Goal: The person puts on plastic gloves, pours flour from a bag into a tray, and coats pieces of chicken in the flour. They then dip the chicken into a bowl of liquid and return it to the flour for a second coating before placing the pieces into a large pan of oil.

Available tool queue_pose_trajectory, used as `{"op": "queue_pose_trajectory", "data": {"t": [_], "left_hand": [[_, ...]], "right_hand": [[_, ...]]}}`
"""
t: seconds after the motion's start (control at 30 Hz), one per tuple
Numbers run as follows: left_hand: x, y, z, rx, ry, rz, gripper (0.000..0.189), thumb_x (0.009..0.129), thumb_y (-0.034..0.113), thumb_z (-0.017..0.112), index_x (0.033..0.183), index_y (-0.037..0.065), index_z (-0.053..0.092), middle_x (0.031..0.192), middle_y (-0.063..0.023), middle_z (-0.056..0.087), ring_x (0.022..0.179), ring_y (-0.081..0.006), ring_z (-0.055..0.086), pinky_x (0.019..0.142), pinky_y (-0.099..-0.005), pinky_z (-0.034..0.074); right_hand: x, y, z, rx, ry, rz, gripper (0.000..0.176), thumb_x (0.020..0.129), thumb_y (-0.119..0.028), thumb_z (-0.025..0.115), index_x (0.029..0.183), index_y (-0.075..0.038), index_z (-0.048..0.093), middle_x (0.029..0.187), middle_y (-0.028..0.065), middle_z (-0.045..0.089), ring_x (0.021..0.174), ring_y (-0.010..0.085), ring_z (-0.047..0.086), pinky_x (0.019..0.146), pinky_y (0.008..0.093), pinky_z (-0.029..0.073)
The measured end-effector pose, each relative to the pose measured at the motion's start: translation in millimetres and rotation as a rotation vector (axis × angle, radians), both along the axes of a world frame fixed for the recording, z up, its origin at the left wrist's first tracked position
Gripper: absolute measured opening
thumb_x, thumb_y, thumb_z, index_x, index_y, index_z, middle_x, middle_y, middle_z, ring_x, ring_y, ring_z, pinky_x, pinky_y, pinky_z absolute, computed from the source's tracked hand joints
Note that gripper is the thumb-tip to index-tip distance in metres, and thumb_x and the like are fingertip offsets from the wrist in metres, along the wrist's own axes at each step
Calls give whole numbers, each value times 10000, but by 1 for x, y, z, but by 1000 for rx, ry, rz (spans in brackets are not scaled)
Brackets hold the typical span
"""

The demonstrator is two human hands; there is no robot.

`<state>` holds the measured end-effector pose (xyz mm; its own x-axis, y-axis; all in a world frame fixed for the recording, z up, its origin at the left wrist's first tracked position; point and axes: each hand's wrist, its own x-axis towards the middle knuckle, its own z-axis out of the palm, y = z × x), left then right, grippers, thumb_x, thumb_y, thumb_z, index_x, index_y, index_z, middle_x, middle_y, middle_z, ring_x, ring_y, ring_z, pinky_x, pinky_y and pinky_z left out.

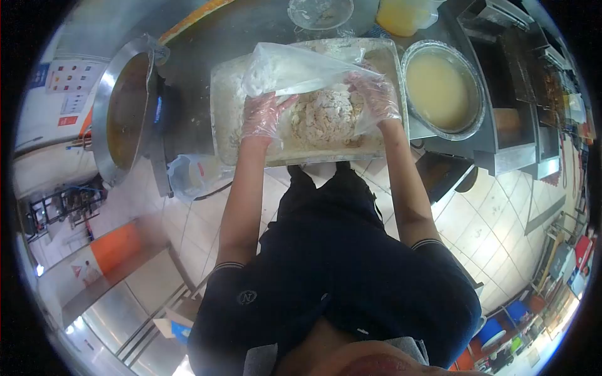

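Note:
A clear plastic bag (291, 70) holding white powder at its left end lies over the far part of a flour-dusted tray (226, 116). My left hand (263, 116), in a clear plastic glove, grips the bag's powder-filled left end from below. Gloved as well, my right hand (376, 97) has its fingers closed on the bag's right end. Between my hands, in the tray, sits a heap of flour-coated pieces (329, 116). Some of the fingertips are hidden by the bag and its glare.
Right of the tray is a metal bowl (439, 91) of cloudy liquid. A large wok (128, 109) stands at the left, with a clear plastic jug (188, 177) near it. A strainer (321, 12) and a pitcher of yellow liquid (401, 15) are behind the tray.

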<state>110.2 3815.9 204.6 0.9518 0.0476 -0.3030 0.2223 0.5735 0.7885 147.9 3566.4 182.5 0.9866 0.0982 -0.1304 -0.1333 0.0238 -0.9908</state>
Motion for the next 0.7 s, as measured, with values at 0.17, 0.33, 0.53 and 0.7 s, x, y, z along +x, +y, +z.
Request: {"op": "queue_pose_trajectory", "data": {"t": [0.17, 0.33, 0.53, 0.7], "left_hand": [[-6, -2, 10, 94, 60, 108, 438, 910, 23, 469, 1318, -10, 313, 1307, -189, 414, 1195, -342, 455, 942, -528, 480], [-13, 1, 39, 289, 136, 197, 424, 915, 53, 493, 1302, -16, 336, 1288, -187, 428, 1181, -338, 463, 920, -520, 500], [-18, 10, 38, 270, 27, 227, 432, 913, 103, 520, 1300, -5, 359, 1300, -185, 423, 1181, -341, 460, 900, -527, 513], [-27, 19, 35, 185, 50, 209, 465, 911, 137, 534, 1315, 1, 348, 1314, -177, 419, 1188, -339, 454, 911, -533, 504]], "right_hand": [[-1, 4, 2, 149, 14, -46, 344, 821, -210, 676, 1068, 14, 591, 857, 82, 673, 738, 131, 612, 660, 258, 481], [7, 5, 4, 86, 26, 35, 375, 832, -149, 661, 1117, 54, 526, 865, 104, 669, 784, 150, 632, 673, 262, 513], [-2, 7, 6, 295, -49, -35, 397, 851, -91, 635, 1171, 88, 482, 879, 135, 669, 782, 154, 637, 689, 263, 518], [-13, 3, 9, 232, -40, -38, 356, 853, -88, 628, 1146, 74, 508, 916, 114, 661, 776, 141, 632, 672, 261, 515]]}}
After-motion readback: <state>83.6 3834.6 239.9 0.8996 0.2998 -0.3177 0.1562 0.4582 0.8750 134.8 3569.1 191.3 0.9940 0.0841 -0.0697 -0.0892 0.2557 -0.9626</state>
